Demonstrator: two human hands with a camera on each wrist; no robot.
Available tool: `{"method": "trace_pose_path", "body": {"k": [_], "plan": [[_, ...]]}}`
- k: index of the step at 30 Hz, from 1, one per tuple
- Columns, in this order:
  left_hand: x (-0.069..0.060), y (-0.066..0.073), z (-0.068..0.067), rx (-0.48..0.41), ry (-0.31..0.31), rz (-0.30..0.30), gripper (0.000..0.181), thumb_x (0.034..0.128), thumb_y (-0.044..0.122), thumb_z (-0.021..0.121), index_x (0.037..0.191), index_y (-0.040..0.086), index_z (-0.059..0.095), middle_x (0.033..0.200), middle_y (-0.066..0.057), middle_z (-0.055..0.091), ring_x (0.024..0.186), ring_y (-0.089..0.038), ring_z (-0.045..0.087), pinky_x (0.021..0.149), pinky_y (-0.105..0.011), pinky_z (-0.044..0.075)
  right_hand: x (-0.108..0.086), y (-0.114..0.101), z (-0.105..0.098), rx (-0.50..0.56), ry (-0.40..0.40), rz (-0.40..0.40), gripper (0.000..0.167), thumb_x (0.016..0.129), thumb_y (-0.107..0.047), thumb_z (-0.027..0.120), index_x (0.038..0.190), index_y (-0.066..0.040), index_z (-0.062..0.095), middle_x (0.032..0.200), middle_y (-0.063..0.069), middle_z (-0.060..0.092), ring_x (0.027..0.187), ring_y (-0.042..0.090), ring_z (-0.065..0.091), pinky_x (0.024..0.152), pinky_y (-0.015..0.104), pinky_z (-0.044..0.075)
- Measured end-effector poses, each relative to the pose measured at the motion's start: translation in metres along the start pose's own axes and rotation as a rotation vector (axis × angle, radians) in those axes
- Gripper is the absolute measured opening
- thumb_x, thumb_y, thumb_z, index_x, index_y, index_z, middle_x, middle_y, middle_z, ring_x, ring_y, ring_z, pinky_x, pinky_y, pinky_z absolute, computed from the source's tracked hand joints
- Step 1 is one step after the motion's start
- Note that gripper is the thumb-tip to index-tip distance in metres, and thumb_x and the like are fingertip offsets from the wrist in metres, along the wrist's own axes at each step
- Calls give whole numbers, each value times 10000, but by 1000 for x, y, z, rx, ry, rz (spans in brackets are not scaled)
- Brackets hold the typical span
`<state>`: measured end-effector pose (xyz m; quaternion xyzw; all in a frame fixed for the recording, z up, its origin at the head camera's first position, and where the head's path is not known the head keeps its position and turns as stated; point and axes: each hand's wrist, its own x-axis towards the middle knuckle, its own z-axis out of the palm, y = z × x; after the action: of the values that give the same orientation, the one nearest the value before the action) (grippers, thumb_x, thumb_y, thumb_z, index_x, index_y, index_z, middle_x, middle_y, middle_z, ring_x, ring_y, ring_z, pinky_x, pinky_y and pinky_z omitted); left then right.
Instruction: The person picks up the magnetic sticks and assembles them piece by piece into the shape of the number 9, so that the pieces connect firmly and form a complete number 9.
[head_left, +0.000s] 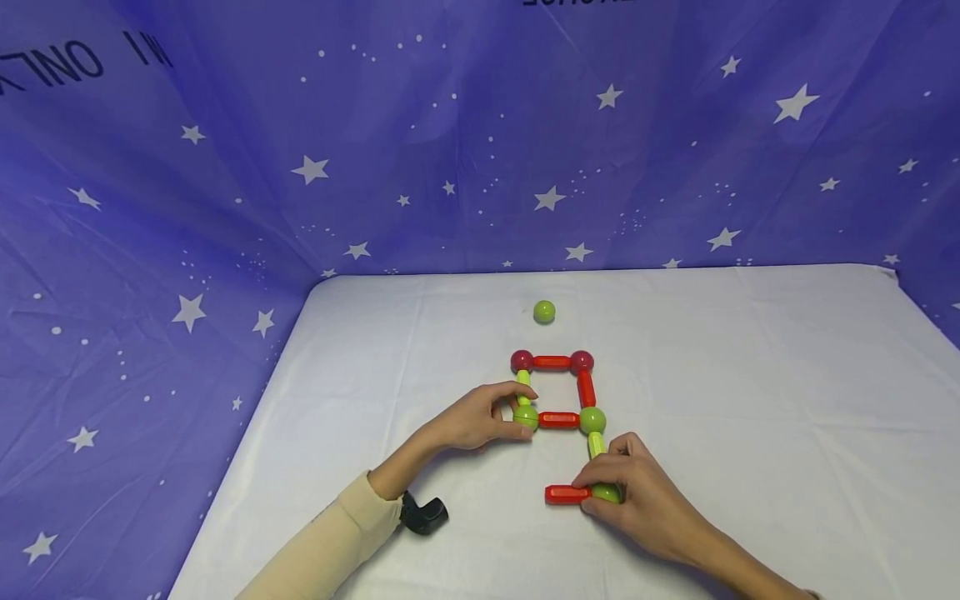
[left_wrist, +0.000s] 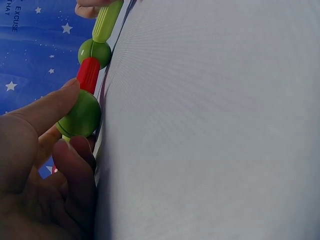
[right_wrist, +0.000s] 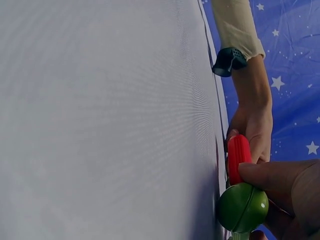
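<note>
A flat figure of balls and rods lies on the white table, its upper part a closed square. My left hand (head_left: 476, 417) grips the green ball (head_left: 526, 417) at the square's near left corner, thumb and fingers around it. From that ball a red rod (head_left: 558, 420) runs to another green ball (head_left: 592, 420). A yellow-green rod (head_left: 596, 445) leads down from there to a lower green ball (right_wrist: 243, 205). My right hand (head_left: 641, 496) pinches this lower ball and the end of the red rod (head_left: 567, 495) that points left from it.
Two dark red balls, the left one (head_left: 522, 361) and the right one (head_left: 582, 361), form the far corners. A loose green ball (head_left: 544, 312) lies beyond them. A black wrist device (head_left: 424, 515) sits by the left sleeve. A blue starry cloth (head_left: 480, 142) hangs behind the table.
</note>
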<state>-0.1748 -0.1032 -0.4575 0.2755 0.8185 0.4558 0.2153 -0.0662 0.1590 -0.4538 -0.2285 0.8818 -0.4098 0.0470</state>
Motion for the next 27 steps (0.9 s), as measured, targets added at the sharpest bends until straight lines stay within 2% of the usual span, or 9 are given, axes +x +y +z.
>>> {"method": "trace_pose_path", "body": {"k": [12,27], "plan": [[-1,0,0,-12,-1,-6,462,859,207,790,1276,120,610,1004,-7,566,572,-84,456,551,-242,379,0,-1,-1,-5,-19,30,349,759,-53,833,923,-350,751,912,-254,654,933,118,369,749,278,377],[0,-1,0,-11,-4,-5,458,854,210,794,1267,126,613,998,-15,563,574,-104,463,539,-248,378,-1,0,0,-16,9,-18,339,748,-64,843,926,-337,747,919,-249,655,930,98,375,755,274,375]]}}
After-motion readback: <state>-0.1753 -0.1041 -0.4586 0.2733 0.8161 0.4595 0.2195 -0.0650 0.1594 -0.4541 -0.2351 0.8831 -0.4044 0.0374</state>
